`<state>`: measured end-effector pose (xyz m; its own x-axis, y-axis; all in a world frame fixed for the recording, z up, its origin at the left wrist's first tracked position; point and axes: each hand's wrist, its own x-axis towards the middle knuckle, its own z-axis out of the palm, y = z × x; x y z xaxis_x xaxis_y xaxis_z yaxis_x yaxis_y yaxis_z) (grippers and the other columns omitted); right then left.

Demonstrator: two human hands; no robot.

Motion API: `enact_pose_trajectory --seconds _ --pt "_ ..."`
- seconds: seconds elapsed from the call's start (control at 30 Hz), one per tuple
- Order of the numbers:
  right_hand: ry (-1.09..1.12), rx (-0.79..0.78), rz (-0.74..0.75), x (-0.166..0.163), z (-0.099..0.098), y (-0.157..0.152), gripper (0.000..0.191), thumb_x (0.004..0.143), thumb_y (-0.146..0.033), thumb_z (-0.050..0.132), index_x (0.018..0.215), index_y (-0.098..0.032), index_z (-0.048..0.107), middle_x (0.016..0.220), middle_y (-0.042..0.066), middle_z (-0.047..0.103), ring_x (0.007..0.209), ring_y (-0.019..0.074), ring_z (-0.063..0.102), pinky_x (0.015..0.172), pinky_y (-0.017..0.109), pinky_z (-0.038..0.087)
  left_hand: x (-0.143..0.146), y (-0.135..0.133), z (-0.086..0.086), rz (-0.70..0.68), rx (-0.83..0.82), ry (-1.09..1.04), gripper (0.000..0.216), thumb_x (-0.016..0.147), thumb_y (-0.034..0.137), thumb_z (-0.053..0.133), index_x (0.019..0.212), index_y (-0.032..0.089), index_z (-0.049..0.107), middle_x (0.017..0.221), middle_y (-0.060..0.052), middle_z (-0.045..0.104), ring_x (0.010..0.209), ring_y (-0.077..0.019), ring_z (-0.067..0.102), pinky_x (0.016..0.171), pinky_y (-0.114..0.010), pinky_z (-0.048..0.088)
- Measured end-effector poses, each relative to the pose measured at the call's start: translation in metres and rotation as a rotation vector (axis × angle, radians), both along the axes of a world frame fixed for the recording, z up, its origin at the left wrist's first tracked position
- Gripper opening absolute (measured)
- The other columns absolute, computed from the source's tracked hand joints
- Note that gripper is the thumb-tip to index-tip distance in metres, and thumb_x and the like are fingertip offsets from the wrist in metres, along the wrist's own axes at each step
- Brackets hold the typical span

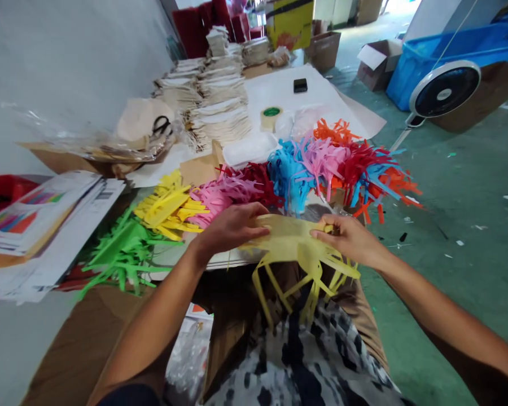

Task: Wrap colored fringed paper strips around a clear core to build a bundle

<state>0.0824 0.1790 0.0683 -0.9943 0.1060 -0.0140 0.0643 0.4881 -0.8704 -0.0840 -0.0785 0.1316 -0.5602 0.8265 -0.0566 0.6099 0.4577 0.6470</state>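
Between both hands I hold a yellow fringed sheet of thin paper or fabric (pixel 285 239), its cut strips hanging over my lap. My left hand (pixel 237 225) pinches its left end between thumb and fingers. At the right end my right hand (pixel 342 234) grips the same sheet. Just beyond lie bundles of fringe: pink (pixel 224 192), dark red (pixel 260 177) and blue (pixel 294 169). A yellow bundle (pixel 167 206) and a green bundle (pixel 118 254) rest to the left of my left hand.
Stacks of off-white sheets (pixel 222 107) stand farther back on the table. Nearby are a tape roll (pixel 271 118), black scissors (pixel 161 125) and a black box-like object (pixel 300 85). Printed papers (pixel 38 220) lie at left. A fan (pixel 444 93) and blue tub (pixel 406 70) stand right.
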Motion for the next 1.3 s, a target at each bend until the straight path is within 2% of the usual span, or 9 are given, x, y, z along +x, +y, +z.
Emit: enact_pose_trajectory --seconds 0.1,0.2,0.27,0.33,0.47,0.6,0.87,1.07,1.3 --pt "-0.029 0.239 -0.014 -0.021 -0.012 0.015 0.035 0.092 -0.054 0.068 0.082 -0.021 0.069 0.062 -0.002 0.061 0.056 0.0141 0.052 0.053 0.026 0.034 0.02 0.008 -0.021 0.124 0.111 0.477 0.046 0.091 0.04 0.078 0.131 0.02 0.069 0.125 -0.015 0.075 0.121 -0.033 0.069 0.109 -0.048 0.054" --pt "-0.054 0.369 -0.001 -0.03 -0.021 0.025 0.03 0.094 -0.05 0.065 0.085 -0.021 0.068 0.064 -0.001 0.064 0.057 0.0159 0.057 0.054 0.027 0.035 0.048 0.017 -0.047 -0.181 0.19 0.527 0.073 0.092 0.051 0.076 0.154 0.021 0.051 0.158 -0.015 0.057 0.154 -0.0348 0.045 0.132 -0.058 0.029" --pt "-0.068 0.44 0.001 -0.031 -0.023 0.028 0.025 0.095 -0.046 0.065 0.09 -0.022 0.068 0.067 0.0 0.067 0.06 0.0177 0.061 0.056 0.028 0.037 0.06 0.022 -0.066 -0.301 0.189 0.479 0.077 0.094 0.043 0.075 0.16 0.02 0.042 0.165 -0.015 0.049 0.16 -0.0333 0.036 0.134 -0.059 0.026" --pt "-0.047 0.524 -0.013 -0.027 -0.02 0.027 0.023 0.096 -0.044 0.065 0.099 -0.022 0.069 0.076 0.003 0.072 0.066 0.0205 0.066 0.059 0.03 0.04 0.065 0.026 -0.083 -0.322 0.196 0.413 0.066 0.097 0.028 0.07 0.157 0.018 0.046 0.161 -0.016 0.054 0.156 -0.0303 0.043 0.13 -0.055 0.036" --pt "0.217 0.741 -0.049 -0.004 -0.004 0.008 0.037 0.097 -0.042 0.063 0.127 -0.02 0.066 0.126 0.016 0.072 0.111 0.035 0.068 0.09 0.048 0.05 0.07 0.03 -0.101 -0.26 0.248 0.379 0.039 0.102 0.02 0.059 0.14 0.018 0.062 0.145 -0.013 0.069 0.145 -0.0274 0.057 0.12 -0.048 0.051" --pt "0.328 0.749 0.137 0.029 -0.002 -0.02 0.054 0.097 -0.039 0.065 0.148 -0.021 0.057 0.147 0.015 0.063 0.133 0.039 0.056 0.113 0.06 0.039 0.082 0.036 -0.099 -0.169 0.235 0.444 0.028 0.105 0.021 0.056 0.129 0.016 0.069 0.135 -0.011 0.075 0.135 -0.0293 0.065 0.111 -0.048 0.056" --pt "0.216 0.627 0.163 0.031 -0.023 0.0 0.03 0.104 -0.025 0.052 0.124 -0.023 0.073 0.126 0.011 0.075 0.114 0.0304 0.068 0.092 0.046 0.048 0.074 0.018 -0.081 -0.009 0.174 0.277 0.017 0.103 0.023 0.06 0.106 0.021 0.077 0.106 -0.007 0.077 0.101 -0.0224 0.069 0.09 -0.036 0.055" --pt "0.024 0.571 -0.095 0.008 -0.019 -0.001 0.024 0.104 -0.035 0.053 0.108 -0.021 0.071 0.095 0.007 0.079 0.084 0.026 0.074 0.072 0.035 0.046 0.052 0.023 -0.07 0.287 -0.005 0.079 0.016 0.102 0.029 0.062 0.094 0.021 0.073 0.084 0.0 0.077 0.077 -0.0171 0.07 0.071 -0.029 0.042" --pt "-0.08 0.821 -0.249 -0.004 -0.02 -0.021 0.031 0.104 -0.046 0.052 0.105 -0.02 0.068 0.077 0.006 0.073 0.068 0.0241 0.068 0.058 0.033 0.027 0.039 0.042 -0.074 0.294 -0.217 0.244 0.017 0.103 0.033 0.062 0.094 0.022 0.07 0.079 -0.002 0.074 0.074 -0.02 0.069 0.066 -0.031 0.03"
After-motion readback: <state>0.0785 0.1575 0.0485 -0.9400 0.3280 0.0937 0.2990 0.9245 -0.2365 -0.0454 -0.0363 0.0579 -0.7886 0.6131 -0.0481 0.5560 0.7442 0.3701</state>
